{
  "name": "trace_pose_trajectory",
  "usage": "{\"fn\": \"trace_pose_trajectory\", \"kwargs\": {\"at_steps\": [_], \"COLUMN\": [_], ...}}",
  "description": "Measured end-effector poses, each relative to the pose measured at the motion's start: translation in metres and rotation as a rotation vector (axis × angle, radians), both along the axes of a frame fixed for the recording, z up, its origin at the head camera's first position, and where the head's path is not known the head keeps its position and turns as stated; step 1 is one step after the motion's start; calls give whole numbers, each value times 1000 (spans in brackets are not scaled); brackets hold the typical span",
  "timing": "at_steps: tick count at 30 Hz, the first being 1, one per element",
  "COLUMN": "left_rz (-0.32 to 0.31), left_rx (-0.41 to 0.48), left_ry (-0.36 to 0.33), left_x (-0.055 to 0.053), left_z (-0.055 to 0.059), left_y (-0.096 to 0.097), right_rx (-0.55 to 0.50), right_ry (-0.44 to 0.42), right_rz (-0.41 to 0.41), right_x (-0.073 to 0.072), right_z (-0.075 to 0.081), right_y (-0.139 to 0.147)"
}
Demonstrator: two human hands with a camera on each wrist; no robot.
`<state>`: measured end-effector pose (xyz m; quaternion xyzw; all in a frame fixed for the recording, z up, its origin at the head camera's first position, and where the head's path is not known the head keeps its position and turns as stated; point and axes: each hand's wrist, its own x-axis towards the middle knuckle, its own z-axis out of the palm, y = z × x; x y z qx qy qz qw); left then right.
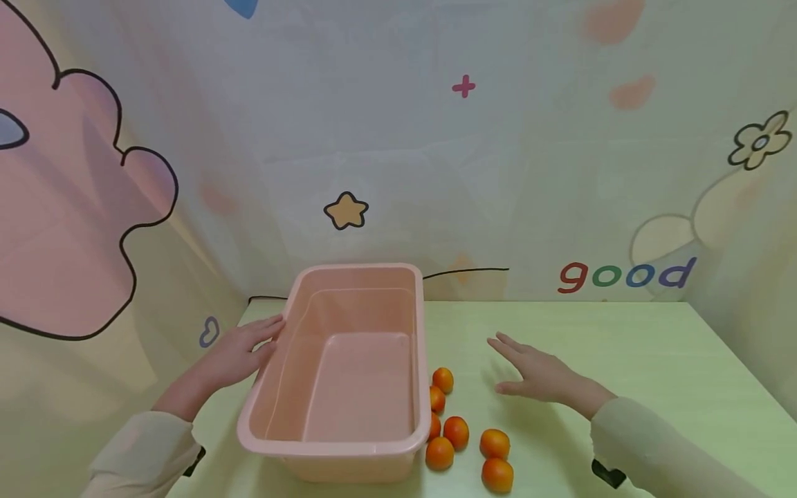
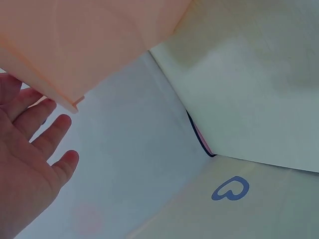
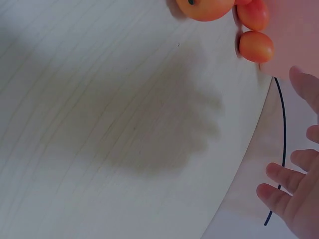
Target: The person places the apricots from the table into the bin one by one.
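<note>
A deep pink plastic basin stands on the table, and its inside is bare. My left hand lies at its left rim with the fingers extended. In the left wrist view, the fingertips of that hand are at the rim's edge. To the right, my right hand hovers over the table with spread fingers and holds nothing. Several orange-red fruits, like small tomatoes or oranges, lie between this hand and the basin. One fruit sits near the basin's right wall; a pair lies farther right.
The pale green table reaches back to a printed curtain. Another curtain side rises close by the left arm. Part of the fruit row is hidden behind the basin's right rim.
</note>
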<state>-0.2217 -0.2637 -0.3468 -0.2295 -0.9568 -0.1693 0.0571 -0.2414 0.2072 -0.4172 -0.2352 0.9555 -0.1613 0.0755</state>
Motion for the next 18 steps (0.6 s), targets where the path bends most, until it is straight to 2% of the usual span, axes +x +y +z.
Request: {"fn": "trace_pose_trajectory", "kwargs": {"at_steps": [3,12,18], "left_rz": [6,-27,-25], "left_rx": [2,-48,-43], "left_ry": [-19,51,43], "left_x": [0,-2,0], "left_z": [1,0,0], "left_y": [0,5,5], "right_rx": [1,-73,-134], "right_ry": [-2,-39,-85], "right_rz": [21,92,114], "right_x": [-3,-11,-18], "right_z": [-4,-14,-22], "right_y": [-8,-31,-47]}}
